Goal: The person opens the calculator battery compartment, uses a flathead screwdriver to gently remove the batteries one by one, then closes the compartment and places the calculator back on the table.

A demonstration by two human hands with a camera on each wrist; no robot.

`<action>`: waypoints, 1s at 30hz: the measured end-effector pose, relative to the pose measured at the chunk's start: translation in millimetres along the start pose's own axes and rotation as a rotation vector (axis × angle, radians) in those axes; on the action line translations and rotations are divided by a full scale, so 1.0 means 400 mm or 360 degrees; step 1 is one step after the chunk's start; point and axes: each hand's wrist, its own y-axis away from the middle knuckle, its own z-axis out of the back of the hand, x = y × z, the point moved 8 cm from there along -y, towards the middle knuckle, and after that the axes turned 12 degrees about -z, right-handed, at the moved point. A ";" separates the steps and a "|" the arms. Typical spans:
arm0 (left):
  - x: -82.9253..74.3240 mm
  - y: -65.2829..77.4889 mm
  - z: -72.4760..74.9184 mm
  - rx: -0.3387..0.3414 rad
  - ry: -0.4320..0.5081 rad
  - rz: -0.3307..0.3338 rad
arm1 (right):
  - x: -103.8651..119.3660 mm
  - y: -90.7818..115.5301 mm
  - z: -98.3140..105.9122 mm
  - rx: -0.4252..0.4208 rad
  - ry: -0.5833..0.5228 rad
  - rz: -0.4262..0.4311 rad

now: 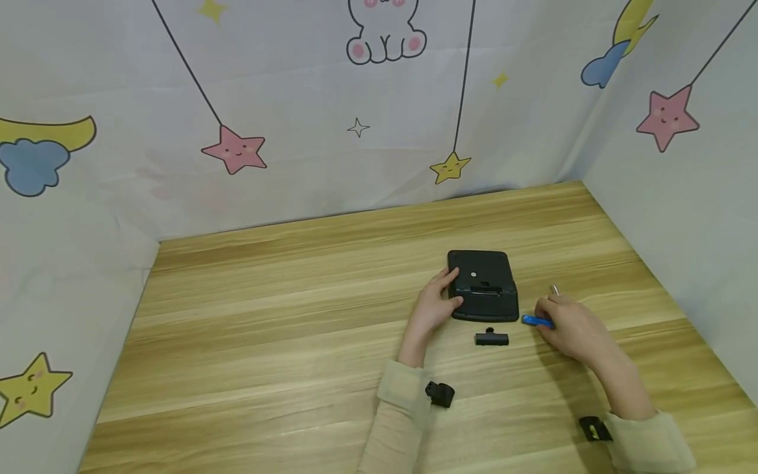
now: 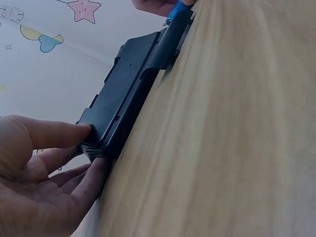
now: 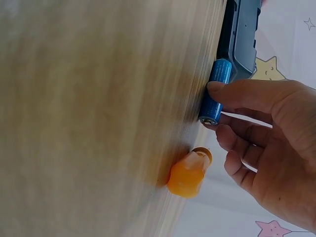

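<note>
A black calculator-shaped device [image 1: 484, 263] lies back side up on the table, a narrow battery slot [image 1: 487, 290] exposed across its raised part. My left hand [image 1: 433, 307] holds its left edge, thumb on the upper face and fingers at the side and underneath. Just in front of the device lies a small black battery cover [image 1: 491, 339] with a tab. To the right, my right hand [image 1: 574, 327] pinches a blue cylindrical battery [image 3: 216, 91] between thumb and fingers, low over the wood. One end of the battery points toward the device's near right corner.
Beyond the right hand lies an orange translucent piece [image 3: 188, 174]; in the head view a thin silver rod [image 1: 555, 289] pokes out behind that hand. The wooden table [image 1: 266, 342] meets printed cloth walls [image 1: 296, 164] at the back and sides.
</note>
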 end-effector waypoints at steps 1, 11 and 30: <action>0.001 -0.001 0.000 -0.0001 0.0001 0.0002 | 0.000 0.000 0.000 0.0001 0.0000 -0.0002; -0.002 0.000 0.000 -0.0009 0.0027 0.0009 | 0.000 0.000 0.002 0.0011 -0.0012 -0.0018; -0.001 0.001 -0.001 -0.0010 0.0041 0.0007 | 0.004 0.003 0.010 0.0001 -0.0036 -0.0048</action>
